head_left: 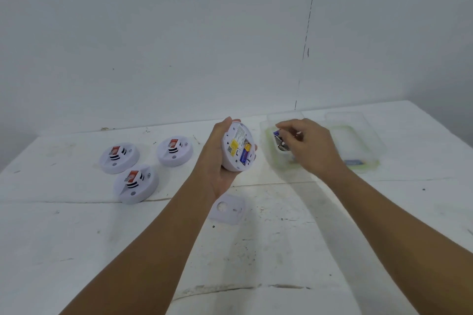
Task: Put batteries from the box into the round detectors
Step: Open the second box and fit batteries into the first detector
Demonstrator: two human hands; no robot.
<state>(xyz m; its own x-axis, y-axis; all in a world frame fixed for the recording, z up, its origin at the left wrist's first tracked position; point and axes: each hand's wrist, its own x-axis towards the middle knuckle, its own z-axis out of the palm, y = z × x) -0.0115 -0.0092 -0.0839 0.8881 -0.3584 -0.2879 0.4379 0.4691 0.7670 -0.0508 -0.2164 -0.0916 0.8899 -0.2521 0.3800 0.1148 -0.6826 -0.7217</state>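
My left hand [217, 158] grips a white round detector [236, 147] above the table, its back turned up. One blue and yellow battery [245, 152] sits in its open compartment. My right hand [304, 144] reaches into the clear plastic box [268, 158] to the right and pinches a blue battery [276, 133] at its fingertips. More batteries lie in the box, partly hidden under my right hand. The detector's white back plate [227, 208] lies flat on the table below my left wrist.
Three more round detectors [119, 157] [174, 152] [135, 186] lie face up at the left on the white table [281, 250]. The box's clear lid [358, 146] with a green seal lies right of the box. A white wall stands behind.
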